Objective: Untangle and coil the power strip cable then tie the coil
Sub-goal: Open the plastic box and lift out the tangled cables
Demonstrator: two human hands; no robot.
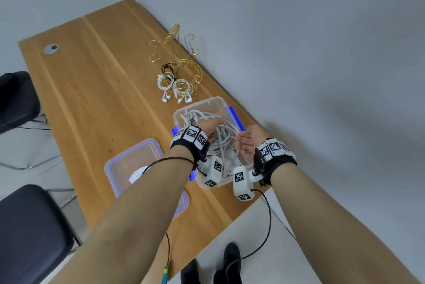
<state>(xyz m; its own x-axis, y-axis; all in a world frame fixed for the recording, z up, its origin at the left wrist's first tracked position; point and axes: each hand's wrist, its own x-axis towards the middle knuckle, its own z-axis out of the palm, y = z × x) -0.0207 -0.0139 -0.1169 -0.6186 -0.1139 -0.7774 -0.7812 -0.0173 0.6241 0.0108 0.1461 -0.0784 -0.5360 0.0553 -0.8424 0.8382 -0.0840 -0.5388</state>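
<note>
Limp, springy white cable (pixel 220 138) fills the tub (pixel 202 103); left hand (pixel 208 126) reaches in at 12 o'clock, its fingers hidden, cannot tell; right hand (pixel 247 143) fingers apart. Best grasped near the strip.

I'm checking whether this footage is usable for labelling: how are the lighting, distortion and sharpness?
Head view: soft, even light with only a faint shadow on the wall; wide-angle bending tilts the table; the left hand and right hand over the cable in the clear box are slightly blurred; the earphones are sharper.
</note>
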